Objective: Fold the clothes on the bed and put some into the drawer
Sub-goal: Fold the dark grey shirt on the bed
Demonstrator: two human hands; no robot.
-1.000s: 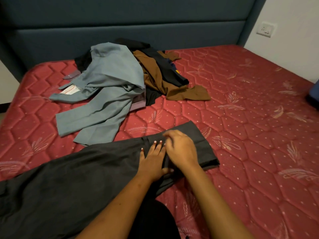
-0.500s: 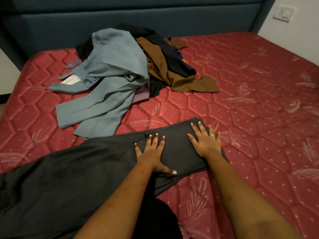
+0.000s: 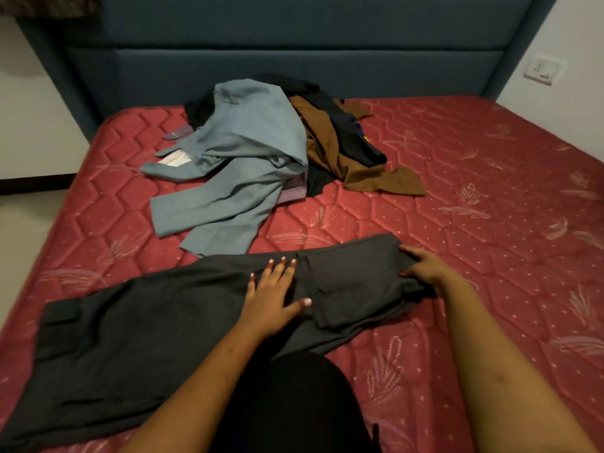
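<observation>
Dark grey trousers [image 3: 170, 325] lie flat across the near part of the red mattress [image 3: 490, 197], their legs folded over at the right end. My left hand [image 3: 274, 295] presses flat on the middle of them, fingers spread. At the right-hand end of the trousers my right hand [image 3: 425, 268] lies palm down, with fingers and thumb pointing left over the fabric's edge. A heap of unfolded clothes sits further back: a grey-blue garment [image 3: 242, 165], a brown one [image 3: 346, 158] and dark pieces [image 3: 346, 125].
A dark blue padded headboard [image 3: 294, 63] runs along the far side. A wall socket [image 3: 544, 70] sits on the white wall at right. Floor shows past the mattress's left edge. No drawer is in view.
My right hand slid right from beside the left hand to the end of the trousers. The left hand stayed pressed on the middle. The view pulled back.
</observation>
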